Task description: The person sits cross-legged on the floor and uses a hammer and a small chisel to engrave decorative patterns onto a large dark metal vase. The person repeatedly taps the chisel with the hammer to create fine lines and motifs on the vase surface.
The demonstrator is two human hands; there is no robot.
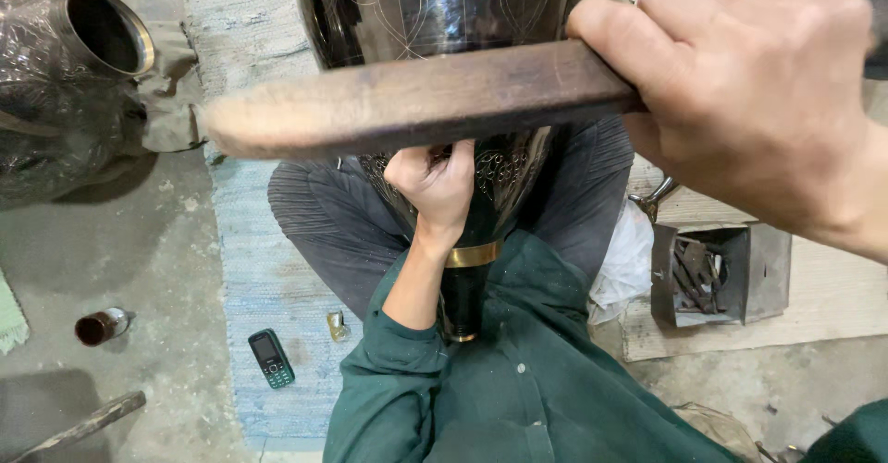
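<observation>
- While we sit on the floor with the dark engraved vase (pixel 444 5) propped between our knees, fine line patterns already show on its upper body, and denser engraving shows lower down by the left hand; how much surface is left we cannot tell.
- Our right hand (pixel 758 102) is closed around one end of a flat wooden mallet (pixel 416 102), which lies crosswise in front of the vase.
- Our left hand (pixel 437 185) is curled tight against the vase just below the mallet; whatever it holds is hidden.
- Right of the vase, a metal tool box (pixel 708 273) sits on a board; left of it, a phone (pixel 271 358) lies on the mat (pixel 250 269).
</observation>
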